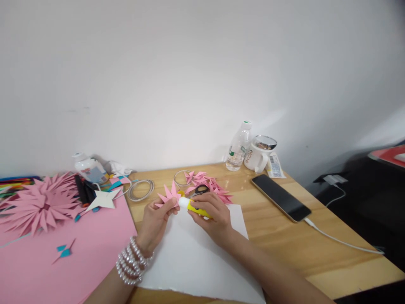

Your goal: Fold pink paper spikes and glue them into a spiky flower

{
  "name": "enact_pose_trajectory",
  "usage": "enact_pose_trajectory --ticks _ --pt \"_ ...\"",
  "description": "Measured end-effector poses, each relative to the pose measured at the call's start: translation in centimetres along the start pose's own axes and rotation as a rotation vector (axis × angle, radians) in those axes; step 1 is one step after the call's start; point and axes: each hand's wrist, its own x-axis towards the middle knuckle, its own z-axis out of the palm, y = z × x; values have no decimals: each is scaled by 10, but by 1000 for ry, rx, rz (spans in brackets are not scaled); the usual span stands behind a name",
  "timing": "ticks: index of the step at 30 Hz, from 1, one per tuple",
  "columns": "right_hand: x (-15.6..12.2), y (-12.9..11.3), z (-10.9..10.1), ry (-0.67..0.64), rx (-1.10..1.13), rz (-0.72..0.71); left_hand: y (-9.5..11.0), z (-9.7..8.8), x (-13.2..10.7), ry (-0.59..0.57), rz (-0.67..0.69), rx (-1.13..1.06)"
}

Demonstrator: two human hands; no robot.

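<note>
Clear bottle (238, 148) beside white mug (255, 158); phone (281, 198) joined to cable (311, 223).

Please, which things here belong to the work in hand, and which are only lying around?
Seemingly in the work:
pink paper piece, in the left hand
yellow tube, in the right hand
white sheet, below both hands

Probably just lying around:
phone
clear bottle
white mug
</note>
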Motion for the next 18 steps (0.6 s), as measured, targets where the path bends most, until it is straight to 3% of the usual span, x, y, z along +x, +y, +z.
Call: enact_pose_trajectory --ticks 5,11,18 --pt "0 6 -1 -33 -8 -13 2 1 -2 -39 6 37" --pt "2 1 -3 69 -40 133 -1 -1 -1 10 57 30" --pt "0 -2 -1 3 7 24 -1 0 -1 -10 26 81"
